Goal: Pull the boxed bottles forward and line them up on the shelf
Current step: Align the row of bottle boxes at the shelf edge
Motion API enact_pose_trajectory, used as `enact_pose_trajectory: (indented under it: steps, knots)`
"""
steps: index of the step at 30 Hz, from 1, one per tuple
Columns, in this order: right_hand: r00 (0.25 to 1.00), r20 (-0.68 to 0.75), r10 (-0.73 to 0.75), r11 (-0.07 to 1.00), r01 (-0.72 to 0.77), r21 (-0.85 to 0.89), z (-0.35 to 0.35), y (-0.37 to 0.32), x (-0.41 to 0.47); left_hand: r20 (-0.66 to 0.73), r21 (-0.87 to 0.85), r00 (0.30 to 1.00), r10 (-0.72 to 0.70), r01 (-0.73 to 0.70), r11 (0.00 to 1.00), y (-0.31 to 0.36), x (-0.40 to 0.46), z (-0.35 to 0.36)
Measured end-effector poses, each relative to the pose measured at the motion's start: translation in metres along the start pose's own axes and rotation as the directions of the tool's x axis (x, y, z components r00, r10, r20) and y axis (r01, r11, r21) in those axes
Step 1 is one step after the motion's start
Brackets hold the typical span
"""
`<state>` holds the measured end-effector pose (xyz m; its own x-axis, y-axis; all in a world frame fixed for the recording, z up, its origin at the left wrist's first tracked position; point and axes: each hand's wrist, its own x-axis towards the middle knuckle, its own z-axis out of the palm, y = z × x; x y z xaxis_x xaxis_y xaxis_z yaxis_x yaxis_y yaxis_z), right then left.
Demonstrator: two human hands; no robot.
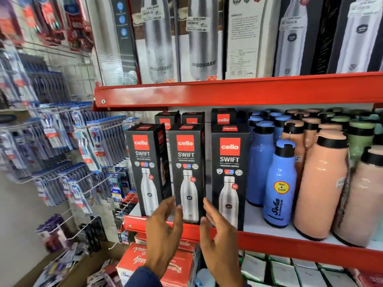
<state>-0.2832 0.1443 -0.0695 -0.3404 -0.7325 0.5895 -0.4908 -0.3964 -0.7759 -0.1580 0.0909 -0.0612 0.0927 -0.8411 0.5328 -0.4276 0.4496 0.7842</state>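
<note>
Hands flank the lower part of the middle boxed bottle (pixel 187 172), which stands upright at the front edge of the red shelf (pixel 269 243). The left hand (pixel 163 230) has spread fingers at the box's left lower corner, its fingertips overlapping the box front; the right hand (pixel 217 235) lies along the box's right edge. Each grip is wide, closed on nothing. A left boxed bottle (pixel 145 168) and a right boxed bottle (pixel 229 177) stand alongside, more boxes behind them. Blue bottles (pixel 279 183) and peach bottles (pixel 321 183) stand farther right.
</note>
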Motion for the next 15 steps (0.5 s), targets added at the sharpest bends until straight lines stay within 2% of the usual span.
enact_pose_trajectory:
  steps: [3,9,12,15]
  knots:
    - [0.999,0.026,0.028,0.995,-0.025,-0.099,0.022,-0.002,0.003,0.099,-0.011,0.995,0.032,-0.031,0.999,-0.018,0.010,-0.005]
    - [0.983,-0.093,0.158,0.953,-0.176,-0.247,0.055,0.007,-0.001,0.385,-0.019,0.923,0.005,0.002,1.000,-0.058,0.025,-0.004]
    - [0.957,-0.141,0.254,0.920,-0.284,-0.271,0.060,0.009,0.001,0.459,-0.093,0.888,-0.002,0.051,0.994,-0.067,0.029,-0.001]
    - [0.947,-0.130,0.295,0.903,-0.320,-0.285,0.060,0.004,0.002,0.490,-0.167,0.872,-0.014,0.110,0.980,-0.073,0.031,0.000]
